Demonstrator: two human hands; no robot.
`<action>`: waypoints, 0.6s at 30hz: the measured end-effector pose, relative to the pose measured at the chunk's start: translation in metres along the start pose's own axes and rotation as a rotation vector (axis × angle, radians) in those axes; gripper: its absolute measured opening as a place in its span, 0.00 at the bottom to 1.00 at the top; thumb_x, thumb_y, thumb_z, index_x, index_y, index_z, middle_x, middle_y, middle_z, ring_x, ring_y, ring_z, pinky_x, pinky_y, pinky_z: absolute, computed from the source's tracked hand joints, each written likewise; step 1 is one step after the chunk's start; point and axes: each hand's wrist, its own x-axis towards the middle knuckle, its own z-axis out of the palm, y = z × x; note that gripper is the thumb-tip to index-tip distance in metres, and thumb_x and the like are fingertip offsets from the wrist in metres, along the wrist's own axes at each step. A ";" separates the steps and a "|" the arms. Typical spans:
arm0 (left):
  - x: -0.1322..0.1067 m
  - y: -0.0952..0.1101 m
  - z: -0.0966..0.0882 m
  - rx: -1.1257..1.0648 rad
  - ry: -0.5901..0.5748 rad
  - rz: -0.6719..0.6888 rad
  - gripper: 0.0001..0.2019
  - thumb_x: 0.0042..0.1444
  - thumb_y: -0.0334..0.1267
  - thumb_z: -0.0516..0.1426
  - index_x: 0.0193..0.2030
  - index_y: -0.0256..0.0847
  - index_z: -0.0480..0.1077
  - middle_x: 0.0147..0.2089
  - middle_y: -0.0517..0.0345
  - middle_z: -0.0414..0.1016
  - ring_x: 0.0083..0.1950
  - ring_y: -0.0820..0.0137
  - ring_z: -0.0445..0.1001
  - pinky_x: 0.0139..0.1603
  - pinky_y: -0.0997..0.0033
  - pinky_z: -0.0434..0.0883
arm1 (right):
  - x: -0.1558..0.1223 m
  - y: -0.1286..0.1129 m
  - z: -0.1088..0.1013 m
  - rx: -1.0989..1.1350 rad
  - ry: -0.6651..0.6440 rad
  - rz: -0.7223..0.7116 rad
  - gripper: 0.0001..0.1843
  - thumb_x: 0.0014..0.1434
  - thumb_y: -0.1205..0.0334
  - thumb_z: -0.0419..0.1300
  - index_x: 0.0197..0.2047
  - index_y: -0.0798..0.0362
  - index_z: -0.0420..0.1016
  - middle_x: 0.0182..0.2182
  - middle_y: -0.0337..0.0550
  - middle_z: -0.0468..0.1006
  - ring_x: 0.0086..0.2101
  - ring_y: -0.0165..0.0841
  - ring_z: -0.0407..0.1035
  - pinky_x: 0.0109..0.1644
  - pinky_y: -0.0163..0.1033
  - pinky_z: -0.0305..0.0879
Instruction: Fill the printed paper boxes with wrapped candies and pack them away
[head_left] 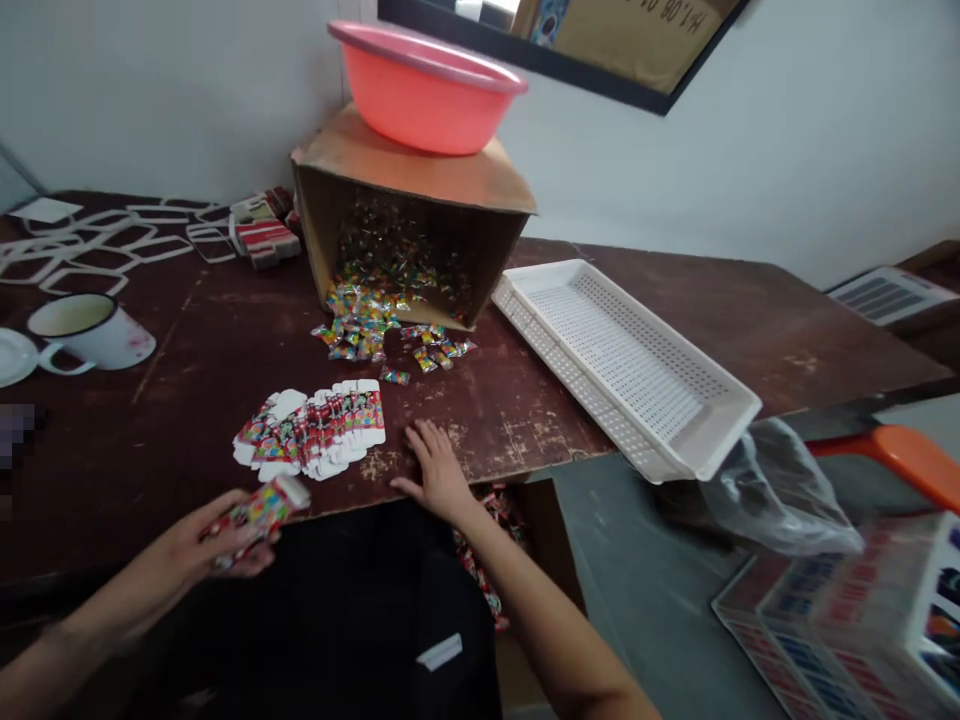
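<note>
My left hand [217, 540] is closed around a small printed candy box [262, 512], held just past the table's front edge; the box is a little blurred. My right hand [439, 470] lies on the table edge with its fingers stretched out, holding nothing. Between and beyond the hands, a fanned row of flat red-and-white candy boxes [315, 430] rests on the table. Small wrapped candies [360, 325] spill out of a cardboard carton [420, 180] lying on its side. One single wrapped candy [394, 376] sits nearest my right hand.
A pink basin [427, 90] stands on the carton. To the right, a white perforated tray [637, 370] overhangs the table edge. An enamel mug [94, 335] and paper frames [112, 240] are at left. Below are a carton of wrapped pieces [551, 540] and an orange stool [915, 465].
</note>
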 end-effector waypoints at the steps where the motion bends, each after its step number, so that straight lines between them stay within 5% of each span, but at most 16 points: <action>1: 0.007 0.004 0.010 -0.057 -0.050 -0.035 0.18 0.51 0.45 0.64 0.48 0.41 0.72 0.40 0.48 0.82 0.36 0.61 0.80 0.34 0.66 0.76 | -0.018 -0.009 0.008 0.064 -0.007 -0.031 0.33 0.60 0.51 0.59 0.65 0.55 0.61 0.64 0.56 0.60 0.65 0.46 0.50 0.67 0.57 0.47; 5: 0.034 0.001 0.056 -0.112 -0.232 -0.005 0.19 0.58 0.44 0.59 0.52 0.36 0.70 0.38 0.48 0.80 0.25 0.73 0.72 0.19 0.78 0.64 | -0.055 -0.047 0.009 0.431 0.085 0.103 0.15 0.65 0.62 0.51 0.52 0.50 0.73 0.51 0.50 0.73 0.53 0.37 0.67 0.59 0.45 0.62; 10: 0.040 -0.009 0.099 -0.091 -0.392 0.025 0.23 0.53 0.39 0.62 0.56 0.40 0.66 0.45 0.49 0.77 0.41 0.63 0.78 0.35 0.67 0.76 | -0.033 -0.077 -0.029 0.729 0.254 0.306 0.13 0.61 0.55 0.58 0.47 0.51 0.73 0.40 0.45 0.76 0.40 0.35 0.70 0.49 0.40 0.66; 13: 0.033 -0.007 0.110 -0.067 -0.467 0.030 0.25 0.52 0.37 0.62 0.56 0.43 0.62 0.47 0.48 0.76 0.45 0.59 0.78 0.34 0.64 0.78 | -0.017 -0.077 -0.044 0.587 0.261 0.256 0.09 0.60 0.56 0.60 0.40 0.51 0.77 0.39 0.45 0.76 0.45 0.37 0.66 0.55 0.44 0.60; 18: 0.028 -0.007 0.110 -0.001 -0.439 0.061 0.26 0.51 0.37 0.63 0.57 0.43 0.62 0.38 0.55 0.75 0.38 0.63 0.76 0.28 0.70 0.77 | -0.024 -0.079 -0.042 0.552 -0.019 -0.017 0.10 0.64 0.59 0.57 0.39 0.47 0.81 0.54 0.42 0.72 0.58 0.40 0.57 0.64 0.52 0.46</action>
